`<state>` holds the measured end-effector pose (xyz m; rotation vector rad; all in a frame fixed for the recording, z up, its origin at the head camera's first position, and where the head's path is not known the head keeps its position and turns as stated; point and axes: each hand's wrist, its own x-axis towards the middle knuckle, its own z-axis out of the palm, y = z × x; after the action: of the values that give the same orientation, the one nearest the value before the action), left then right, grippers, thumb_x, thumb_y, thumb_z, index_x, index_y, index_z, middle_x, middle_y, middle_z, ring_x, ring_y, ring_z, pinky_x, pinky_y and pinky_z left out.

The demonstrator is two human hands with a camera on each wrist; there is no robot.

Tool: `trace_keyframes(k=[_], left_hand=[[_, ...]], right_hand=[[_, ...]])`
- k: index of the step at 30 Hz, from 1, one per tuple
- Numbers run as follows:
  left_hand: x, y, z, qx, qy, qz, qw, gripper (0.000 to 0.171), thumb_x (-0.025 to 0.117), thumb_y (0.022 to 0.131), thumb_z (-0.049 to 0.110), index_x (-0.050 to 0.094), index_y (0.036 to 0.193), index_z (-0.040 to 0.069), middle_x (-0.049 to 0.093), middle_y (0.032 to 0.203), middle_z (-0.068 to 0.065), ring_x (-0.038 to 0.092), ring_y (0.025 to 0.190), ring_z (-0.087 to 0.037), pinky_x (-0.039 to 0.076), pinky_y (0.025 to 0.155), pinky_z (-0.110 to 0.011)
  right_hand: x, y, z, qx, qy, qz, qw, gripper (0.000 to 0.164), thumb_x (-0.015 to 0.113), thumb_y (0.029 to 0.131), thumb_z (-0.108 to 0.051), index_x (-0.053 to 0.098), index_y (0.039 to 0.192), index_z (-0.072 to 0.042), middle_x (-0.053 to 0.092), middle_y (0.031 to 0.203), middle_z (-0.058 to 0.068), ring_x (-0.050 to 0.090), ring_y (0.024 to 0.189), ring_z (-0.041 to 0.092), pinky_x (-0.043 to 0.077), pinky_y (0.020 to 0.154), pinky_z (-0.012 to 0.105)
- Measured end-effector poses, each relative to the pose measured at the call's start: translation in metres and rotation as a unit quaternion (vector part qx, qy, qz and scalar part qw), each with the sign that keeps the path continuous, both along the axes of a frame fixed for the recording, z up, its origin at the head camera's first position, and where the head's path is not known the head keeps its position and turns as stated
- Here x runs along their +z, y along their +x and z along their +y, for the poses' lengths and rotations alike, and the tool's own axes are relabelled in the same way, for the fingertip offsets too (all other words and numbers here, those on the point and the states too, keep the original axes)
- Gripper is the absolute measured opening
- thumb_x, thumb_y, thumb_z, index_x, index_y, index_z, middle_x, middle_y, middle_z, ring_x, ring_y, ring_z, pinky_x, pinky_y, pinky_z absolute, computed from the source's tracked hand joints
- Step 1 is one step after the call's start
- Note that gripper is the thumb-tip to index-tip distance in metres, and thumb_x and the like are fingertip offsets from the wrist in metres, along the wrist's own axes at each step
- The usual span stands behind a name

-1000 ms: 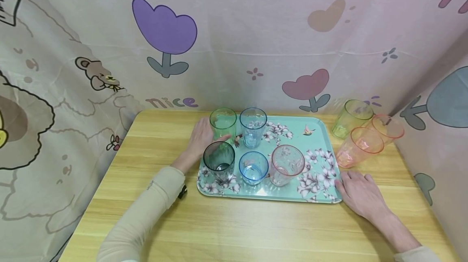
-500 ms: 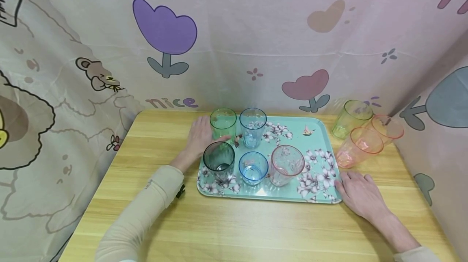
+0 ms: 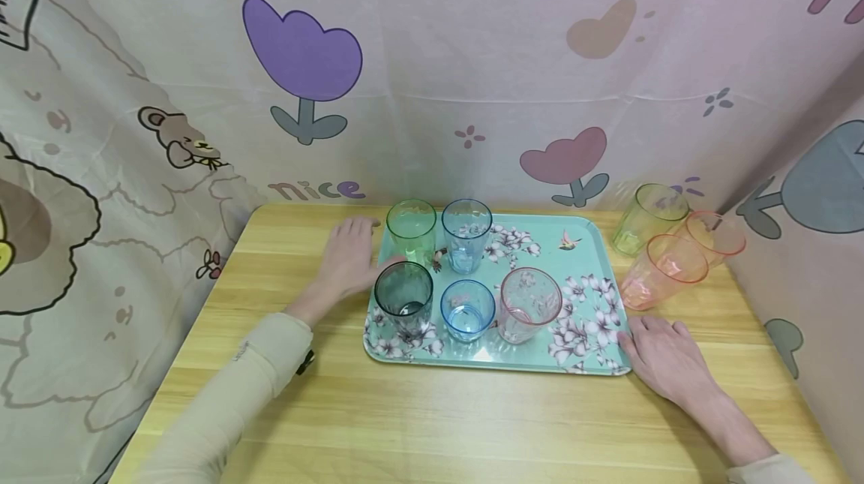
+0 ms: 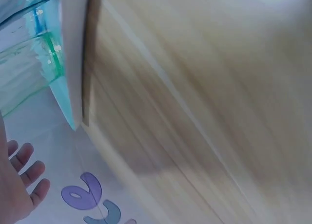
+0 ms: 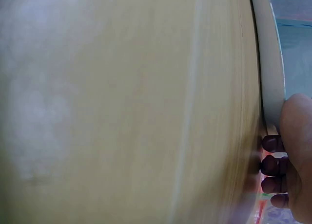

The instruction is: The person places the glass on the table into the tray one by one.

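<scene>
On a mint-green floral tray (image 3: 550, 253) stand several clear tinted glasses. A green glass (image 3: 412, 232) and a tall blue glass (image 3: 467, 244) are at the back. In front are a dark grey glass (image 3: 405, 300), a short blue glass (image 3: 468, 313) and a pink glass (image 3: 529, 311). My left hand (image 3: 346, 259) is spread at the tray's left side, beside the green glass, with its thumb reaching behind the dark grey rim. Its fingers (image 4: 35, 173) are apart and hold nothing in the left wrist view. My right hand (image 3: 668, 360) rests at the tray's front right corner, thumb at the edge.
Right of the tray, a yellow-green glass (image 3: 648, 221) and two orange-pink glasses, one in front (image 3: 668, 274) and one behind (image 3: 718, 240), stand on the wooden table (image 3: 472, 424). A printed curtain (image 3: 432, 56) hangs along the table's back and sides.
My left hand has drawn away leftward from the green glass, its fingers spreading off it. The glasses, tray and right hand have stayed in place.
</scene>
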<state>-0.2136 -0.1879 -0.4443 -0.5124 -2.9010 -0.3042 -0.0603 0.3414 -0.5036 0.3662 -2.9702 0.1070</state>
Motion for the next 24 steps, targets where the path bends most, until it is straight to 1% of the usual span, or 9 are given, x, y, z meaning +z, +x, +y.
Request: trace_keyframes(k=[3,5,9,12,15,19,21,24], left_hand=[[0.001,0.007,-0.011,-0.006,-0.014,-0.003,0.9999,0.093,0.059,0.091,0.077,0.05,0.143,0.0,0.061,0.139,-0.022,0.054,0.135,-0.042,0.043,0.111,-0.057],[0.002,0.013,-0.017,-0.01,-0.02,-0.003,0.9998,0.089,0.058,0.093,0.075,0.051,0.141,0.0,0.061,0.138,-0.022,0.054,0.135,-0.042,0.044,0.111,-0.057],[0.002,0.024,-0.028,-0.009,-0.028,-0.007,0.9995,0.08,0.056,0.097,0.07,0.055,0.136,0.0,0.063,0.134,-0.022,0.055,0.132,-0.042,0.045,0.107,-0.057],[0.0,0.034,-0.035,-0.014,-0.045,-0.013,0.9988,0.075,0.055,0.099,0.066,0.058,0.134,0.0,0.064,0.131,-0.022,0.058,0.127,-0.041,0.047,0.104,-0.057],[-0.005,0.046,-0.039,-0.032,-0.067,-0.02,0.997,0.069,0.055,0.101,0.062,0.06,0.132,0.0,0.066,0.128,-0.021,0.061,0.123,-0.04,0.05,0.104,-0.056],[-0.017,0.062,-0.042,-0.055,-0.092,-0.027,0.9939,0.061,0.054,0.104,0.057,0.062,0.129,0.001,0.068,0.125,-0.02,0.064,0.12,-0.039,0.052,0.103,-0.056],[-0.022,0.069,-0.042,-0.063,-0.096,-0.032,0.9929,0.058,0.053,0.104,0.055,0.062,0.128,0.002,0.069,0.125,-0.02,0.064,0.12,-0.038,0.052,0.103,-0.055],[-0.029,0.077,-0.042,-0.066,-0.095,-0.034,0.9927,0.056,0.053,0.105,0.053,0.062,0.127,0.002,0.069,0.125,-0.019,0.064,0.121,-0.038,0.052,0.103,-0.055]], right_hand=[[0.0,0.0,0.0,-0.003,0.003,-0.005,1.0,0.022,0.062,0.102,-0.027,0.067,0.1,-0.006,0.069,0.093,0.012,0.068,0.095,0.038,0.039,0.075,0.05],[0.0,0.0,0.0,-0.002,0.004,-0.003,1.0,0.022,0.062,0.102,-0.027,0.067,0.1,-0.006,0.069,0.092,0.012,0.067,0.094,0.038,0.039,0.075,0.049],[0.0,0.0,0.0,0.0,0.004,0.001,1.0,0.021,0.062,0.101,-0.027,0.067,0.098,-0.007,0.068,0.09,0.011,0.067,0.092,0.038,0.038,0.074,0.048],[0.0,0.0,0.0,0.002,0.005,0.003,1.0,0.021,0.062,0.101,-0.027,0.067,0.097,-0.007,0.067,0.089,0.01,0.067,0.091,0.037,0.038,0.073,0.048],[-0.001,0.0,0.001,0.003,0.005,0.008,1.0,0.02,0.063,0.101,-0.027,0.067,0.096,-0.007,0.067,0.088,0.01,0.067,0.09,0.037,0.038,0.072,0.047],[-0.001,0.0,0.001,0.003,0.004,0.009,1.0,0.02,0.063,0.101,-0.027,0.067,0.098,-0.007,0.067,0.089,0.01,0.067,0.09,0.038,0.038,0.072,0.047],[-0.001,0.0,0.0,0.001,0.002,0.006,1.0,0.02,0.062,0.101,-0.027,0.067,0.099,-0.007,0.068,0.09,0.01,0.067,0.091,0.038,0.038,0.073,0.048],[0.0,0.0,0.0,-0.001,0.0,0.0,1.0,0.02,0.062,0.102,-0.027,0.067,0.098,-0.008,0.068,0.091,0.01,0.067,0.092,0.037,0.038,0.074,0.048]])
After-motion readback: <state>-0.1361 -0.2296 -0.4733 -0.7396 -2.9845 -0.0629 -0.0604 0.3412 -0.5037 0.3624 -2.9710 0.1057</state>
